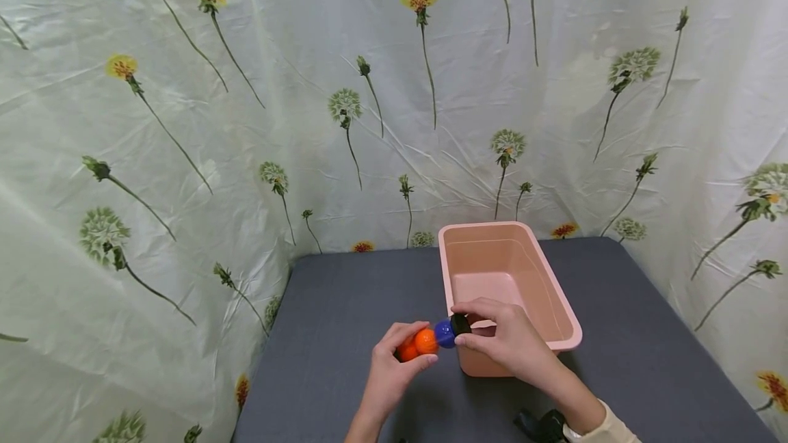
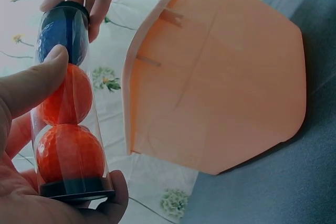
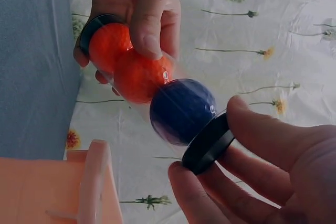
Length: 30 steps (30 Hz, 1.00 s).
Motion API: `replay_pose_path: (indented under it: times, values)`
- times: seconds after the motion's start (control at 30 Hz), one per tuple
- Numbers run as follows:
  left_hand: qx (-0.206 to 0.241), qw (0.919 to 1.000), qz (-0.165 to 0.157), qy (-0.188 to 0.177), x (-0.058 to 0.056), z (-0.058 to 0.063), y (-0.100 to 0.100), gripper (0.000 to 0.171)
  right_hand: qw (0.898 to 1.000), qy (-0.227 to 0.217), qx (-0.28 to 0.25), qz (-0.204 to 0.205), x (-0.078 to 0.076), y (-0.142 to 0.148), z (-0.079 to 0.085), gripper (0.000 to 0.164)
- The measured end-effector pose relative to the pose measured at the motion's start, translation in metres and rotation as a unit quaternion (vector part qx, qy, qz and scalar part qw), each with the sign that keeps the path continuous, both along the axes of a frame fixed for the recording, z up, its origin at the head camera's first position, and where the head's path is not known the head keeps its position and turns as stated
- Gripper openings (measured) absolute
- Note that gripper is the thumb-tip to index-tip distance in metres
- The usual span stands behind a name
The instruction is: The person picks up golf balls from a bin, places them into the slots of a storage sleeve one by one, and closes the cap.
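Note:
Between the two hands is a clear plastic tube (image 2: 89, 114) with black end caps. Inside it sit two orange golf balls (image 3: 142, 77) and one blue golf ball (image 3: 184, 111) in a row. My left hand (image 1: 394, 364) grips the tube around the orange balls, its thumb along the side. At the blue ball's end, my right hand (image 1: 505, 337) pinches the black cap (image 3: 209, 144) between thumb and fingers. The cap sits on the tube's end, right beside the blue ball. Another black cap (image 2: 76, 188) closes the left-hand end.
A pink plastic bin (image 1: 569, 316) stands on the dark grey table (image 1: 345, 320), just behind and to the right of the hands. Black objects (image 1: 544, 426) lie near the right forearm. A flower-patterned curtain (image 1: 295, 87) hangs around the table's back and sides.

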State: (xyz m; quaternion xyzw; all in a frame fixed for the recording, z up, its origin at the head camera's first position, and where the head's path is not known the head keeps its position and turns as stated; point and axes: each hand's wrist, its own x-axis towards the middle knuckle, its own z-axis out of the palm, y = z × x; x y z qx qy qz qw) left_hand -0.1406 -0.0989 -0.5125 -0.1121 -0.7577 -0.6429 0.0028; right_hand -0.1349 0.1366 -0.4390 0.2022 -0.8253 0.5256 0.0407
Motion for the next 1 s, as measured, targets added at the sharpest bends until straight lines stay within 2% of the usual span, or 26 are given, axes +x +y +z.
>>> replay_pose_path:
  times: [0.17,0.3,0.6,0.83,0.93,1.0]
  values:
    - [-0.007,1.0000,0.004,0.003,-0.001,0.000,0.000,0.043,1.000,0.013,0.016,0.009,-0.001,-0.002,0.000,0.044]
    - [-0.012,0.9999,0.007,0.010,-0.001,0.001,0.000,0.042,1.000,0.018,0.024,-0.003,-0.001,-0.004,-0.002,0.045]
    - [-0.035,0.9978,0.012,0.054,-0.001,0.004,0.001,0.042,0.998,0.039,0.034,-0.039,0.000,-0.009,-0.002,0.045]
    - [-0.049,0.9946,0.043,0.081,0.002,0.004,0.007,0.045,0.996,0.039,0.039,-0.065,0.000,-0.014,0.000,0.046]
    - [-0.068,0.9921,0.046,0.094,0.001,0.001,0.009,0.046,0.996,0.037,0.036,-0.072,0.000,-0.015,-0.001,0.045]
    - [-0.092,0.9880,0.042,0.117,0.000,-0.002,0.009,0.047,0.996,0.037,0.029,-0.074,0.000,-0.016,-0.002,0.043]
